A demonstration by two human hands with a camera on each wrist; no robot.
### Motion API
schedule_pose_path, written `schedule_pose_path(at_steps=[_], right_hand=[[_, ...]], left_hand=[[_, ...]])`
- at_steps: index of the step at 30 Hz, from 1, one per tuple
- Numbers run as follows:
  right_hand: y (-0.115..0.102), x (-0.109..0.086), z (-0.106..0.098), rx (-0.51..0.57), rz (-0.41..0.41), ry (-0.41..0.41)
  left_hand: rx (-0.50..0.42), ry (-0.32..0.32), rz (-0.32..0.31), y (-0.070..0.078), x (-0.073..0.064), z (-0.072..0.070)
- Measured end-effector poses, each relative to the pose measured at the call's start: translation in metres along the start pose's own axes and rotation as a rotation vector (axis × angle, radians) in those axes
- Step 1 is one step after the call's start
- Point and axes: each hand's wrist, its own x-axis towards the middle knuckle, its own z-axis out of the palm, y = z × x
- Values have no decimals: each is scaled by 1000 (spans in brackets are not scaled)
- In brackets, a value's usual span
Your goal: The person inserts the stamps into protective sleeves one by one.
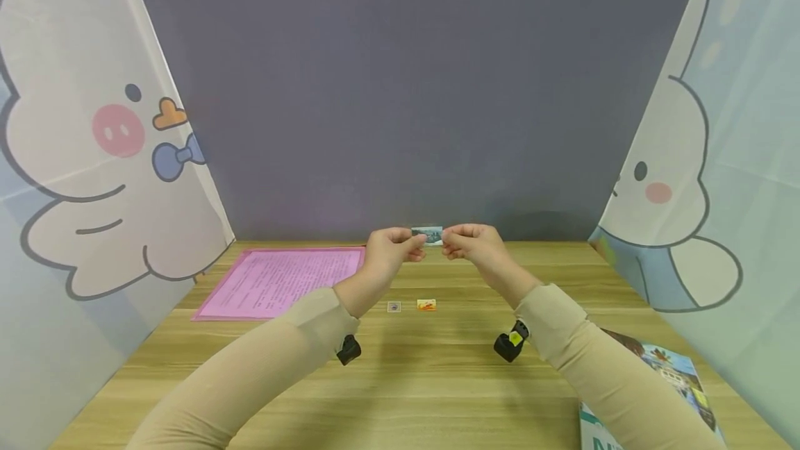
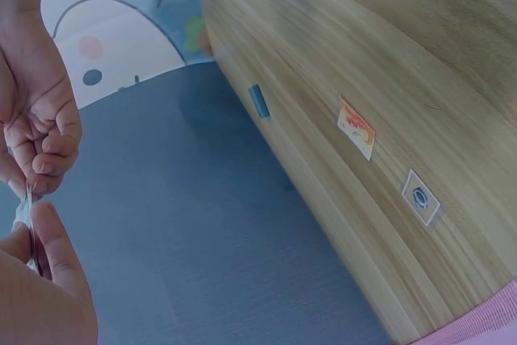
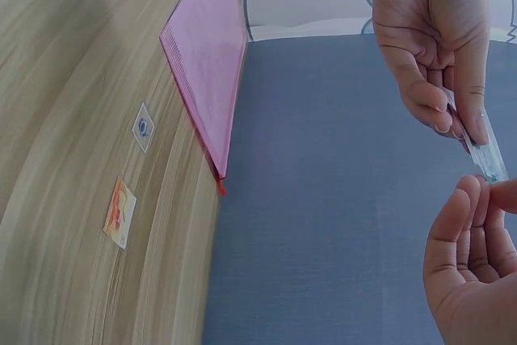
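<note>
A small rectangular stamp (image 1: 431, 235) with a dark landscape picture is held up above the far edge of the table, between both hands. My left hand (image 1: 386, 253) pinches its left side, the thumb lying over the front. At the right end, my right hand (image 1: 476, 245) pinches the edge between thumb and fingers. From the left wrist view the stamp is seen nearly edge-on. Below on the table lie two more stamps: a small pale one (image 1: 394, 307) with a dark round design and an orange-and-yellow one (image 1: 426, 305).
A pink pouch (image 1: 281, 283) showing a printed sheet lies at the back left. A colourful magazine (image 1: 678, 373) is at the front right, partly under my right sleeve. The left wrist view shows a small blue strip (image 2: 258, 101) near the table's far edge. A grey backdrop (image 1: 412, 89) stands behind.
</note>
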Motion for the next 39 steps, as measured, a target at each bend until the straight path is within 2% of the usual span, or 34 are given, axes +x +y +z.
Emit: schedule_pose_path(at_steps=[7, 18, 29, 32, 39], right_hand=[[3, 1, 3, 25, -11, -3], [6, 1, 7, 91, -6, 27], [7, 3, -4, 104, 5, -117], [6, 2, -5, 106, 16, -125], [7, 3, -7, 11, -20, -127]], left_hand=[[6, -7, -14, -2, -1, -2], [-10, -8, 8, -4, 1, 0], [45, -51, 17, -1, 0, 0], [31, -46, 20, -1, 0, 0], [24, -33, 17, -3, -1, 0]])
